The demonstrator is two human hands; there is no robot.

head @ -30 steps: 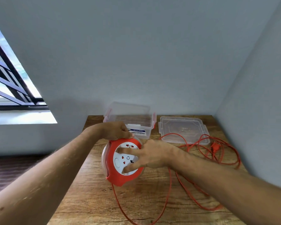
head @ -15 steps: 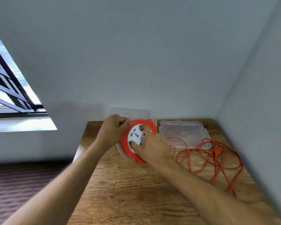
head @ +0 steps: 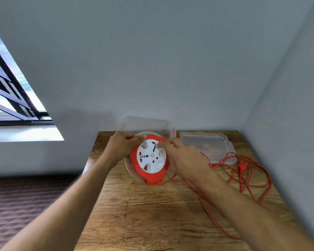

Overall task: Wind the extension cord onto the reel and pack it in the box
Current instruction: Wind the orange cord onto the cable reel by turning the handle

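Winding the cord onto the reel

The left hand [head: 122, 148] grips the reel [head: 149, 160] by its top rim, held up over the table [head: 143, 214]. The right hand [head: 184, 160] has fingers curled on the white face, ready to turn it. The loose cord [head: 243, 174] lies to the right, nearer the right hand. The box [head: 143, 124] sits just behind the reel.
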